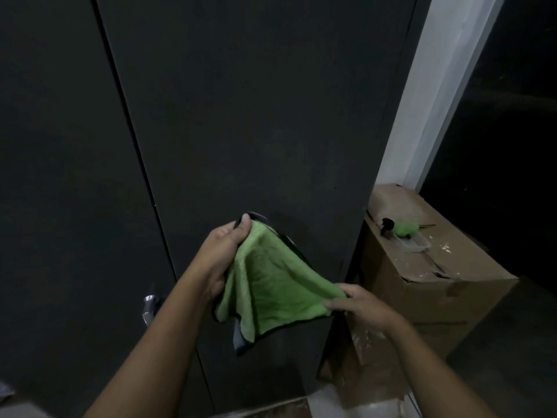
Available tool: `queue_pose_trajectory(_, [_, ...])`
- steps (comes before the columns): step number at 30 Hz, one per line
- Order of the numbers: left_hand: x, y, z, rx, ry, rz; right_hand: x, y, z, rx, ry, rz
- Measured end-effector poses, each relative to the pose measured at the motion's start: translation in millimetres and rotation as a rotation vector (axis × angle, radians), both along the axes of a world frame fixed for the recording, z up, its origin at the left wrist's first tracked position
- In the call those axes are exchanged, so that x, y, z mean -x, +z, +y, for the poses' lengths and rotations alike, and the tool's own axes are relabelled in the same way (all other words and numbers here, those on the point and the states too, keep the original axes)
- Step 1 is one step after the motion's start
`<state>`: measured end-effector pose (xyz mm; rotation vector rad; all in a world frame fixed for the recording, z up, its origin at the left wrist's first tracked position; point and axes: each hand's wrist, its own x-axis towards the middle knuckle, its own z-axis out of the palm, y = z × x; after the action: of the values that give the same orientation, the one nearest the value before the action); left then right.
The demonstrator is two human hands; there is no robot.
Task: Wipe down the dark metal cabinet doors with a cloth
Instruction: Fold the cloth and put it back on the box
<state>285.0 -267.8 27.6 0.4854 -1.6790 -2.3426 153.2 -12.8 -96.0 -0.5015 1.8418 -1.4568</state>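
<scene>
Two hands, left hand (224, 254) and right hand (358, 303), hold green cloth (271, 282) before cabinet doors (241, 116).

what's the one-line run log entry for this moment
left hand: grips green cloth top corner | right hand: pinches its lower edge | cabinet door: behind cloth, contact unclear | spray bottle: lying on cardboard box

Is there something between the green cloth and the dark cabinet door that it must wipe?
Nothing visible does: the left hand and right hand hold the green cloth right before the cabinet door.
</scene>
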Motion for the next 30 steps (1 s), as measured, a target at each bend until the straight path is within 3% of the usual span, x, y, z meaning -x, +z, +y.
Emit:
queue_pose_trajectory(4, [5,2,0,0.006,0.009,-0.002,-9,-8,-6,0.391,-0.321,-0.365])
queue_pose_trajectory(10, [11,-9,3,-0.079,-0.014,-0.069,-9,16,-5,0.681,-0.351,-0.29])
queue_pose_trajectory(17, [16,-11,0,-0.045,-0.054,-0.072,1,54,3,0.414,-0.44,-0.07])
queue_pose_trajectory(21, [19,-15,-4,0.215,0.033,-0.245,15,55,15,0.102,-0.556,0.08])
queue_pose_trajectory(25, [27,-42,-14,0.629,0.101,-0.482,23,52,28,-0.049,-0.553,0.228])
queue_pose_trajectory(30, [35,-53,-7,0.735,0.145,-0.513,27,68,43,-0.178,-0.27,0.332])
